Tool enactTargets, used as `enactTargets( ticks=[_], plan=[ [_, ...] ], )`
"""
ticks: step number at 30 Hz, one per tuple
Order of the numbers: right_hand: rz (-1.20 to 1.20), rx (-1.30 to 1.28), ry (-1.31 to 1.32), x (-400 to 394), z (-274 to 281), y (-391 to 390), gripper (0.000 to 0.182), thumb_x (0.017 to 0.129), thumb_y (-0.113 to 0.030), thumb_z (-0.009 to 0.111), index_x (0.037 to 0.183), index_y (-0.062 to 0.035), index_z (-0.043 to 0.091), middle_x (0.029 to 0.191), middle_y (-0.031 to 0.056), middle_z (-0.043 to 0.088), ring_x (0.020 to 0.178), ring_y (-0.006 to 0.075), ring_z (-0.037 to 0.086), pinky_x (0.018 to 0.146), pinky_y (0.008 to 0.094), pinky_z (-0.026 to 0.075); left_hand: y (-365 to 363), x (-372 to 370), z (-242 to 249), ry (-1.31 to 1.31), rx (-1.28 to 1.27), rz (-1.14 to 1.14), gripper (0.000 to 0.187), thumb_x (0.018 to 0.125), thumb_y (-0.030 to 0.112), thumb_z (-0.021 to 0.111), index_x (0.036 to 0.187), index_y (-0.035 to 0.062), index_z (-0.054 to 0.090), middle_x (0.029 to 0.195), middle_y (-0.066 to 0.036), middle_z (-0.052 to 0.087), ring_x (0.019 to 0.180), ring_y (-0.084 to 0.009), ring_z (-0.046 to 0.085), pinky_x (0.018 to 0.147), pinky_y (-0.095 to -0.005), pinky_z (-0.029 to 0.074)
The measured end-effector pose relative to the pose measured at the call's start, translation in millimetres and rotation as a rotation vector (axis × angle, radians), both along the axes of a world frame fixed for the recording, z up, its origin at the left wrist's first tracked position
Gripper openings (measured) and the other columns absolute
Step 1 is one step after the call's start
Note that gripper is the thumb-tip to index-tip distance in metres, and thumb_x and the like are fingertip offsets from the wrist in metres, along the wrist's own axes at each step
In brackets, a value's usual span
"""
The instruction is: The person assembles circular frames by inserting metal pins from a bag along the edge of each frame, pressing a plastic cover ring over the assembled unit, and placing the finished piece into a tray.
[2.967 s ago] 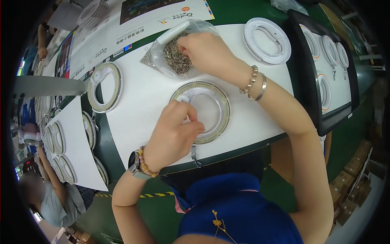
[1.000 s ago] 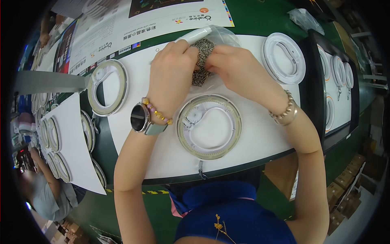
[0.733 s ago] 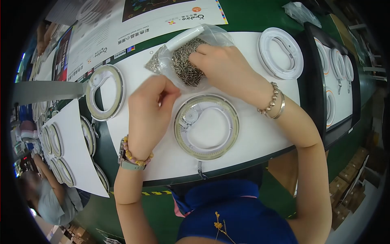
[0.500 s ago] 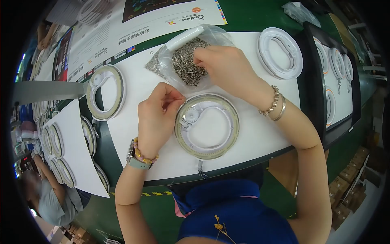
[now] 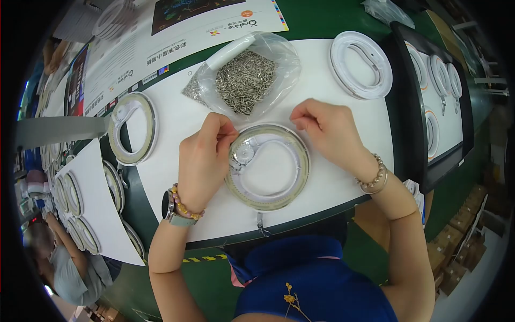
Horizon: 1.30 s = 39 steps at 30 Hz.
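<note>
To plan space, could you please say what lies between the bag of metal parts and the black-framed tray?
In the head view, a white ring lies on the white sheet between them.

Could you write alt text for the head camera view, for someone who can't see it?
Seen from above, a person's left hand pinches at the upper-left rim of a round ring-shaped part, while the right hand hovers at its upper right. Just beyond lies an open clear plastic bag of small metal screws, with similar rings to either side.

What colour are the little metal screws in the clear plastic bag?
Silvery grey screws; the head view shows them.
</note>
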State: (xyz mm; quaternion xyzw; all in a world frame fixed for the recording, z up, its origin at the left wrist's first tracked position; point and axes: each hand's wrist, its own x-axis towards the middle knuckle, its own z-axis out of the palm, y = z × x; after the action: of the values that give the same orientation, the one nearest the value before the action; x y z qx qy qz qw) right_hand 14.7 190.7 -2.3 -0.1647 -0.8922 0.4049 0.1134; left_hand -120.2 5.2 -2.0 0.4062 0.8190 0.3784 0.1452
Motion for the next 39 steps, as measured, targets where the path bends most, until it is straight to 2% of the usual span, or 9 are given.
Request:
enactTargets(
  ticks=[8,11,14,18,24,30,33,36,39],
  plan=[
    [0.11,0.089,0.08,7,-14,-3,0.004,0.082,-0.005,0.061,0.085,-0.003,0.06,0.075,0.0123,0.065,0.066,0.0289,0.063,0.06,0.0348,0.05,-1,-20,5,0.102,-0.019,-0.205,0.02,0.081,-0.008,0.058,0.098,0.0011,0.058,0.08,-0.01,0.069,0.076,-0.0201,0.07,0.067,-0.0263,0.054],
    [0.135,0.142,0.109,7,-14,-4,0.006,0.081,-0.007,0.061,0.085,-0.0031,0.058,0.074,0.0123,0.063,0.066,0.0298,0.062,0.06,0.0366,0.05,6,-27,14,0.193,0.114,-0.148,0.016,0.08,-0.007,0.057,0.093,0.0012,0.061,0.081,-0.012,0.069,0.074,-0.0201,0.07,0.066,-0.0262,0.054],
    [0.154,0.212,0.134,5,-18,-6,0.007,0.079,-0.006,0.061,0.085,-0.003,0.058,0.072,0.012,0.063,0.065,0.0293,0.062,0.06,0.0364,0.05,29,-35,23,0.415,0.119,-0.062,0.012,0.077,-0.004,0.06,0.087,0.0021,0.064,0.083,-0.011,0.067,0.076,-0.0207,0.067,0.064,-0.0299,0.053],
    [0.176,0.314,0.138,5,-14,-9,0.008,0.076,-0.005,0.06,0.084,-0.0038,0.06,0.072,0.011,0.063,0.065,0.0287,0.062,0.061,0.0362,0.05,59,-43,3,0.696,-0.052,-0.136,0.01,0.073,0.003,0.065,0.083,0.005,0.066,0.079,-0.008,0.057,0.08,-0.0238,0.057,0.065,-0.0371,0.05],
    [0.298,0.225,0.066,-5,5,5,0.006,0.078,-0.002,0.061,0.083,-0.0022,0.065,0.073,0.0127,0.065,0.064,0.0273,0.064,0.059,0.0328,0.052,65,-39,-1,0.678,-0.081,-0.104,0.006,0.072,0.002,0.064,0.077,0.0053,0.064,0.077,-0.008,0.056,0.078,-0.025,0.058,0.064,-0.0357,0.05],
    [0.19,0.384,0.244,-53,3,2,0.01,0.071,-0.002,0.059,0.079,-0.0045,0.063,0.074,0.0113,0.059,0.067,0.0313,0.062,0.063,0.0373,0.052,59,-38,2,0.583,0.059,-0.043,0.005,0.077,0.002,0.063,0.082,0.003,0.063,0.076,-0.01,0.06,0.071,-0.0261,0.061,0.063,-0.0358,0.049],
    [0.258,0.549,0.222,-73,2,-3,0.014,0.073,-0.001,0.062,0.087,-0.0025,0.063,0.076,0.0099,0.058,0.07,0.0269,0.062,0.058,0.0366,0.051,37,-26,17,0.439,0.086,0.05,0.005,0.082,0.002,0.062,0.087,0.0022,0.063,0.077,-0.013,0.064,0.068,-0.0256,0.064,0.062,-0.0317,0.05],
    [0.312,0.643,0.169,-83,-6,-5,0.013,0.074,-0.002,0.061,0.086,-0.0045,0.062,0.076,0.0082,0.056,0.07,0.0278,0.062,0.058,0.0359,0.051,-2,-8,29,0.191,-0.023,0.112,0.005,0.085,0.003,0.061,0.088,-0.0002,0.063,0.076,-0.013,0.066,0.066,-0.0194,0.065,0.062,-0.0266,0.05],
    [0.305,0.578,0.222,-85,-7,-5,0.007,0.075,-0.005,0.062,0.083,-0.0057,0.062,0.075,0.0078,0.056,0.069,0.0273,0.062,0.058,0.0355,0.05,-34,5,10,-0.042,0.043,0.133,0.004,0.082,0.001,0.061,0.085,-0.0008,0.062,0.071,-0.012,0.064,0.058,-0.0192,0.06,0.057,-0.028,0.047]
  ],
)
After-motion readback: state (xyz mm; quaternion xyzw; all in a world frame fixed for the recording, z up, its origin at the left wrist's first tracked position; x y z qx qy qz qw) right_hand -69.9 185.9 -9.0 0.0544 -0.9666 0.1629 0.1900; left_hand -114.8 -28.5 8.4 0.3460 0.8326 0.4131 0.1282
